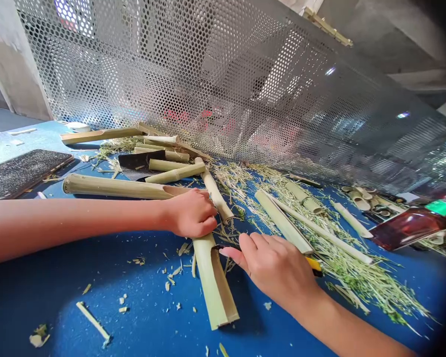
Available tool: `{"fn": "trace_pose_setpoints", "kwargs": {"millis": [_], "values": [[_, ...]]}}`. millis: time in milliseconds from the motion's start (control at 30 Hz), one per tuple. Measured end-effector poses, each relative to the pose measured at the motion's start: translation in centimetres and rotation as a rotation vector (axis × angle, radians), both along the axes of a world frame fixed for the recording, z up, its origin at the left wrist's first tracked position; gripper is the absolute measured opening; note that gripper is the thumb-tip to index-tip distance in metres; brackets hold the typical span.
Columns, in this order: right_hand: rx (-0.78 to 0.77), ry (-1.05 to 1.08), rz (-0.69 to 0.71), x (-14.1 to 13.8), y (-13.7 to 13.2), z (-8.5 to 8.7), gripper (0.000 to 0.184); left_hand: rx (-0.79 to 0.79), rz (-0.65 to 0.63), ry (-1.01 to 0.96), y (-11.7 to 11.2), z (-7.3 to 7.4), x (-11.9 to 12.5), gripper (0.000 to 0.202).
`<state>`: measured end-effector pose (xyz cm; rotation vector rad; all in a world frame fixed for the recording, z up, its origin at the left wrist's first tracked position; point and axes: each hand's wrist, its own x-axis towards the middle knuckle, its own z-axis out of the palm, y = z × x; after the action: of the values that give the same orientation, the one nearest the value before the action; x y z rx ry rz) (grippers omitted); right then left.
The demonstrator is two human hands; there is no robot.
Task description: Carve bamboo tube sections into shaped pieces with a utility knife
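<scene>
My left hand is closed over the top end of a split bamboo piece that lies on the blue table. My right hand grips a knife with a yellow handle. Its dark blade rests against the right side of the same piece, just below my left hand. Bamboo chips and green shavings lie around both hands.
Several bamboo tubes and halves lie behind my hands, along a perforated metal screen. A dark abrasive board sits at far left. At far right are a dark red object and small cut bamboo rings.
</scene>
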<state>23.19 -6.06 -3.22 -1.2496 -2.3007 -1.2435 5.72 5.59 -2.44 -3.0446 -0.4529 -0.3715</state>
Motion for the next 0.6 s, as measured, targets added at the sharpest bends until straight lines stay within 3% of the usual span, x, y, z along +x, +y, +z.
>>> {"fn": "trace_pose_setpoints", "kwargs": {"millis": [167, 333, 400, 533, 600], "values": [[-0.193, -0.07, 0.06, 0.4, 0.5, 1.1, 0.059, 0.019, 0.024, 0.033, -0.1, 0.3, 0.5, 0.034], [-0.414, 0.012, 0.067, 1.1, 1.2, 1.0, 0.059, 0.026, 0.043, 0.064, -0.1, 0.4, 0.7, 0.034], [-0.337, 0.043, 0.101, 1.3, 1.2, 0.8, 0.058, 0.032, 0.032, 0.05, -0.1, 0.4, 0.6, 0.034], [-0.008, 0.009, 0.148, 1.3, 1.1, 0.6, 0.051, 0.03, 0.016, 0.034, -0.1, 0.2, 0.3, 0.034], [0.045, -0.02, 0.139, 1.2, 1.0, 0.4, 0.05, 0.028, 0.023, 0.037, -0.2, 0.1, 0.2, 0.033]]}}
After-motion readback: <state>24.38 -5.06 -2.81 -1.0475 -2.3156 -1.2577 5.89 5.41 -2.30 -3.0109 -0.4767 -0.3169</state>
